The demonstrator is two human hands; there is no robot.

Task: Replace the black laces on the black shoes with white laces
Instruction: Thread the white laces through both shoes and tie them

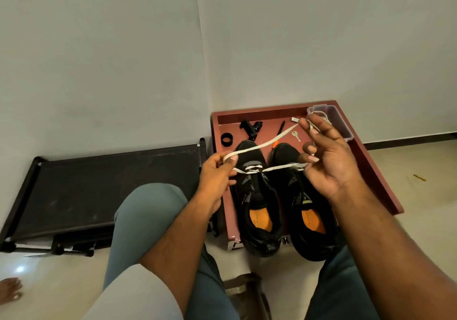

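Two black shoes with orange insoles stand side by side on a reddish-brown table [378, 166]. The left shoe [257, 196] has a white lace [262, 145] threaded through its lowest eyelets. My left hand [217, 173] pinches one stretch of that lace just left of the shoe's toe. My right hand [326, 156] is raised over the right shoe [309, 208], gripping the lace's other side at the thumb and its far end between the fingertips. The right shoe shows no lace.
A clear plastic box [341, 121] holding more white lace sits at the table's back right corner. A key [296, 136], a black ring [226, 139], black small parts [251, 127] and a pen lie behind the shoes. A black rack [99, 191] stands left. My knees fill the foreground.
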